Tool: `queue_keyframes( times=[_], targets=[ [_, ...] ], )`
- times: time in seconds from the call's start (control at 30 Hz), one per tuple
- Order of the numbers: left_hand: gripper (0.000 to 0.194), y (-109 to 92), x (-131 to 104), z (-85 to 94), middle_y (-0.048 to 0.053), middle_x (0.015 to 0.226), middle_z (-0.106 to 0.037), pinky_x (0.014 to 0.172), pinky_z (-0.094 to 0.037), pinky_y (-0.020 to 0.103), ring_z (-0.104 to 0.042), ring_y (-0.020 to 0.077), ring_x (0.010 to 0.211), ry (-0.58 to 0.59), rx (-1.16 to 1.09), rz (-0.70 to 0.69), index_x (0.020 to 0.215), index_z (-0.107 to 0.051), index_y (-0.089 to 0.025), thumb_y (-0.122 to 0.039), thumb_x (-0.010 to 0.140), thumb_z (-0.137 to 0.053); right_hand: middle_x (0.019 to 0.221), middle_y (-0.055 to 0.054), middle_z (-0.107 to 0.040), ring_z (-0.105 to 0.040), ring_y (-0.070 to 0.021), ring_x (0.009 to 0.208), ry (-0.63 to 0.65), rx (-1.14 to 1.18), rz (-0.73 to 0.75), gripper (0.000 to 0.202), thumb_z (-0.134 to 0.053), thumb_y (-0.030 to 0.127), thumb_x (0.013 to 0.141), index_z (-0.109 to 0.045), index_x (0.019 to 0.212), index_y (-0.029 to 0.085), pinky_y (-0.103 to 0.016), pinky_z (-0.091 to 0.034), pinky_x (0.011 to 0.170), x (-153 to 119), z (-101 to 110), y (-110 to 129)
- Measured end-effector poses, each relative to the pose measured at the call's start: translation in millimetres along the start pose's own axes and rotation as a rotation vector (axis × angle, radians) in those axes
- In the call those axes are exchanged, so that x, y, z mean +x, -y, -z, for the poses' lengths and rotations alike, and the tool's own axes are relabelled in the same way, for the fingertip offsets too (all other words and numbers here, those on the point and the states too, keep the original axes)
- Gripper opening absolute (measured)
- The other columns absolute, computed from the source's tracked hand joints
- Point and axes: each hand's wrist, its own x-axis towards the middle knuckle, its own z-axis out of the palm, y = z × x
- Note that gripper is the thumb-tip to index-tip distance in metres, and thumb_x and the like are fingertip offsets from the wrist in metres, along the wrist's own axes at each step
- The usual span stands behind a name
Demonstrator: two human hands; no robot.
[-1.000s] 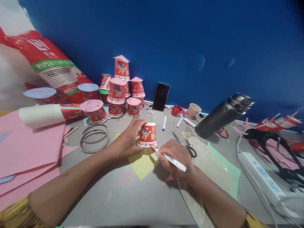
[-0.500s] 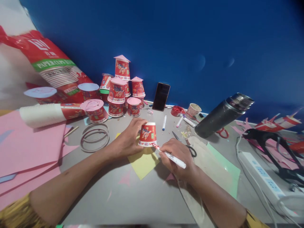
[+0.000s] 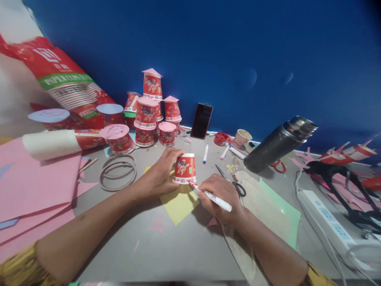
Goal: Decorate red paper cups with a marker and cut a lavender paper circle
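Over the yellow paper on the tabletop, we have the grip of our left hand closed around an upside-down red paper cup, while our right hand pinches a white marker, tip at the cup's lower edge.

Gotta say, that grey table is pretty crammed from where I'm standing. Pink paper sheets piled on the left, a couple of loose rings beside them, a yellow square in the middle, then black-handled scissors, a green sheet, and a white power strip off right, pink scraps everywhere lol.
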Motion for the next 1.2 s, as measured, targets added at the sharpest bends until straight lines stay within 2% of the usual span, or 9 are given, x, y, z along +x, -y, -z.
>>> queue_keyframes(
  times=[0.33,0.5,0.77,1.0,1.2],
  targets=[
    [0.080,0.8,-0.2,-0.6,0.014,0.141,-0.054,0.112,-0.054,0.061,-0.055,0.0392,0.138,-0.007,0.006,0.003,0.142,-0.047,-0.028,-0.015,0.071,-0.081,0.083,-0.006,-0.077,-0.068,-0.0195,0.070,-0.017,0.027,0.031,0.007,-0.061,0.017,0.102,-0.066,0.105,0.022,-0.034,-0.056,0.066,-0.1,-2.3,0.0],
    [0.078,-0.6,-0.5,0.0,0.014,0.142,-0.054,0.108,-0.058,0.056,-0.054,0.0376,0.138,0.000,-0.022,0.026,0.143,-0.047,-0.027,-0.017,0.073,-0.080,0.079,-0.003,-0.075,-0.066,-0.0179,0.067,-0.005,0.003,0.005,0.008,-0.062,0.016,0.101,-0.066,0.099,0.022,-0.032,-0.054,0.065,0.2,-1.6,0.9],
    [0.079,0.7,-0.5,-0.2,0.014,0.141,-0.054,0.108,-0.058,0.058,-0.055,0.0384,0.138,0.003,-0.021,0.021,0.143,-0.047,-0.028,-0.016,0.072,-0.080,0.082,-0.005,-0.077,-0.067,-0.0190,0.070,0.002,0.022,0.009,0.008,-0.061,0.016,0.102,-0.066,0.102,0.022,-0.033,-0.055,0.067,-0.2,-1.5,0.7],
    [0.077,0.9,-0.4,-0.1,0.014,0.140,-0.053,0.109,-0.057,0.058,-0.055,0.0375,0.137,0.002,-0.026,0.020,0.142,-0.047,-0.028,-0.018,0.073,-0.079,0.077,-0.003,-0.075,-0.066,-0.0186,0.066,0.013,-0.042,-0.043,0.011,-0.059,0.020,0.104,-0.067,0.096,0.023,-0.033,-0.053,0.065,-1.0,1.9,-1.0],
    [0.077,0.7,-0.8,0.2,0.014,0.141,-0.052,0.107,-0.059,0.057,-0.054,0.0376,0.138,0.009,-0.029,0.025,0.143,-0.047,-0.028,-0.019,0.074,-0.080,0.077,-0.003,-0.074,-0.065,-0.0184,0.066,0.009,-0.031,-0.028,0.012,-0.058,0.022,0.106,-0.066,0.097,0.023,-0.032,-0.053,0.065,0.2,1.7,-0.1]
  ],
)
